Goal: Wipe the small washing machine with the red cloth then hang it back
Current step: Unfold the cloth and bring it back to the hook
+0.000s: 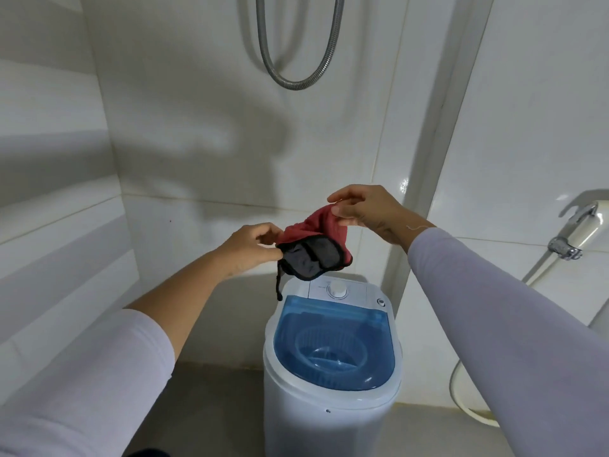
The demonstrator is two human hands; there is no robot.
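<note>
White tiled walls [184,103] enclose the scene on 3 sides, meeting in a corner at 10 o'clock. A small washing machine [331,397], white-bodied and rounded, stands on the floor at 6 o'clock of centre; its translucent blue lid [333,341] is down, with the ribbed tub visible through it. Behind the lid, at the 12 o'clock edge of the machine's top, sits a white control panel bearing 1 round dial [337,289].

2 arms in pale sleeves reach in from 7 o'clock and 4 o'clock; the left sleeve is pushed up past the forearm. A metal shower hose [298,61] hangs in a loop at 12 o'clock. A wall tap fitting [575,232] with a white hose is mounted at 3 o'clock.

The red cloth [316,240] is held in the air between the hands, directly above the control panel and apart from it. Its underside is dark grey with black edging, and a black loop [279,285] dangles from its 7 o'clock corner.

The left hand [250,245] pinches the cloth's 9 o'clock edge between thumb and curled fingers. The right hand [365,209] pinches the 1 o'clock edge, fingers bent downward around the fabric.
</note>
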